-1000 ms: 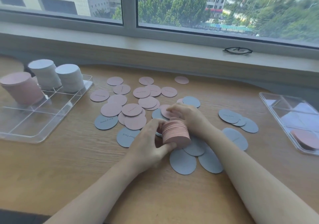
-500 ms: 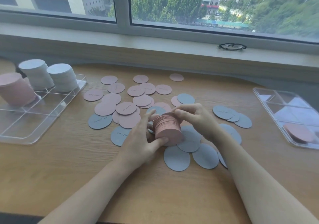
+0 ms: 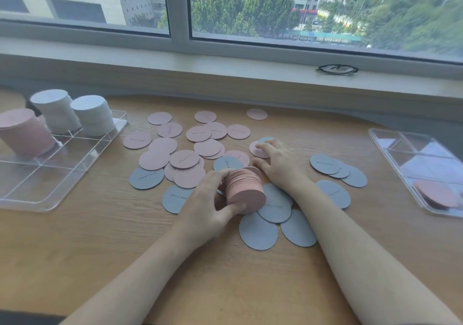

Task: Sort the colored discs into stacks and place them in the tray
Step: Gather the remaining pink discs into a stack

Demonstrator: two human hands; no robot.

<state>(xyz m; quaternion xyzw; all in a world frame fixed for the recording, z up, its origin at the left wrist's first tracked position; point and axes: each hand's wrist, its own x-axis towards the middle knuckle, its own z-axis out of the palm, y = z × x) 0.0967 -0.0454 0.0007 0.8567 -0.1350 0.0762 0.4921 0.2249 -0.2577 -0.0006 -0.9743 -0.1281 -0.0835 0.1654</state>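
Far to the left of both hands, the clear tray held one pink stack and two pale grey stacks in its rear compartments; near compartments bare. Between tray and left hand, loose pink discs lay scattered and overlapping, a few grey discs at their near edge. Left hand gripped the partial pink stack on its side, thumb under the near face, fingers curled over the top, stack tilted above the grey discs on the table. Half a second before, the right hand had been at the top of this stack with its fingers on it; by this moment it had left the stack and reached away from the body. Right hand lay flat, fingers spread and extended, fingertips pressing a single pink disc just beyond the stack, a grey disc partly under that one. Judgement: one disc had just been added and the next was being drawn in, so pink collection was mid-way, many pinks left. Right of the right hand, more grey discs overlapped. Well to the right, a second clear tray with a few pink discs in its near corner. Glasses on the sill beyond.
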